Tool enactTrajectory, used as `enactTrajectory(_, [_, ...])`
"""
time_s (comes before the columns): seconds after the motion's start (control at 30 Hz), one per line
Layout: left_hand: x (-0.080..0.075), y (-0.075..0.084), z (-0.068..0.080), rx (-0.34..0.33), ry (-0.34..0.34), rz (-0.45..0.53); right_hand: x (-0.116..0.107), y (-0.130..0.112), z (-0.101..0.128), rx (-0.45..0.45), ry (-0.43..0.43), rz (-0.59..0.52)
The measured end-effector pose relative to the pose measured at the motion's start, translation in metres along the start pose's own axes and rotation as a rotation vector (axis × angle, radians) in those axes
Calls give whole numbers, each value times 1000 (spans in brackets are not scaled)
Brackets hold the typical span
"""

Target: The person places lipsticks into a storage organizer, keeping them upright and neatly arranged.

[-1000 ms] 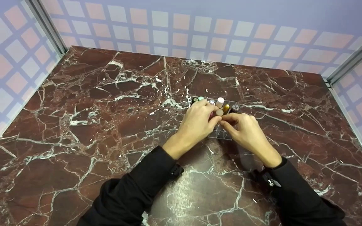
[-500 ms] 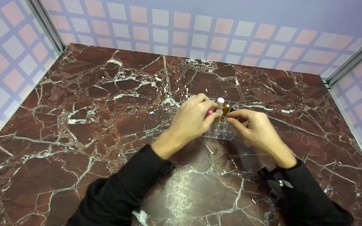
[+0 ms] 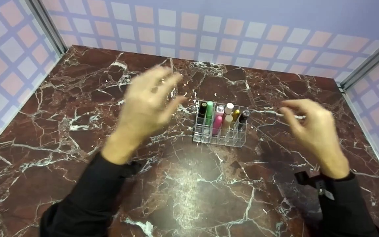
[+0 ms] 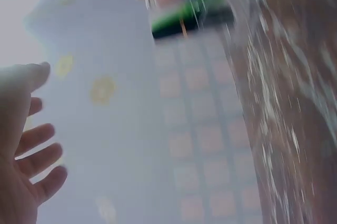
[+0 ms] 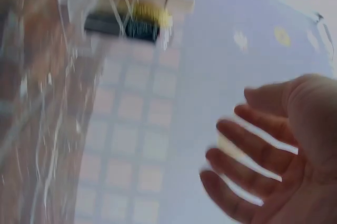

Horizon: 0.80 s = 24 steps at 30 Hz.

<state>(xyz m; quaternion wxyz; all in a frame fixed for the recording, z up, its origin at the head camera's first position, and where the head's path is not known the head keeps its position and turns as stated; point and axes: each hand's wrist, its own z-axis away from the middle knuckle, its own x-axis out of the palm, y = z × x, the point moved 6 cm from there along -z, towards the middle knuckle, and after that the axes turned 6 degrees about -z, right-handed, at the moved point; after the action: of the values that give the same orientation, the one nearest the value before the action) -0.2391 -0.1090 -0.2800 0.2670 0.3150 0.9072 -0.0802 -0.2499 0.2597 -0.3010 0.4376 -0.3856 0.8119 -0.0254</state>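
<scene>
A clear divided organizer [image 3: 220,141] stands on the table, several cosmetic tubes upright in its compartments. Among them are a black tube [image 3: 203,108], a green tube [image 3: 210,110], a bright pink tube [image 3: 217,124], a white-capped tube [image 3: 229,108], a beige-capped tube [image 3: 227,121], a gold tube [image 3: 236,114] and a dark tube [image 3: 243,117]. Left of the organizer my left hand [image 3: 146,102] is raised, blurred, fingers spread and holding nothing. To its right my right hand [image 3: 314,131] hovers apart from it, also holding nothing; the right wrist view shows its fingers [image 5: 247,134] relaxed.
The red-brown marbled table [image 3: 189,184] reaches back to a lilac wall [image 3: 209,36] with pink and white squares. Metal posts [image 3: 49,28] mark the corners of the side walls.
Both hands have come away from the organizer, the left moving left and the right moving right. The tubes and compartments they covered now show.
</scene>
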Motion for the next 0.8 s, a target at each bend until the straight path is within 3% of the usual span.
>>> enactTrajectory(0.1, [-16,-27,8,-78,19,-49,-18,15,0,52,81,57])
enactTrajectory(0.27, [-29,-62,28,-191,-52,-176,-34,34,6,107,164,78])
enactTrajectory(0.4, [-29,-78,41,-248,-124,-237,-34,43,11,95,180,94])
enactTrajectory(0.57, [-21,-87,53,-310,-207,-250,-27,52,15,72,172,105])
enactTrajectory(0.67, [-11,-89,60,-344,-308,-263,-20,58,18,56,152,121])
enactTrajectory(0.8, [5,-93,68,-390,-494,-274,-9,72,21,161,22,146])
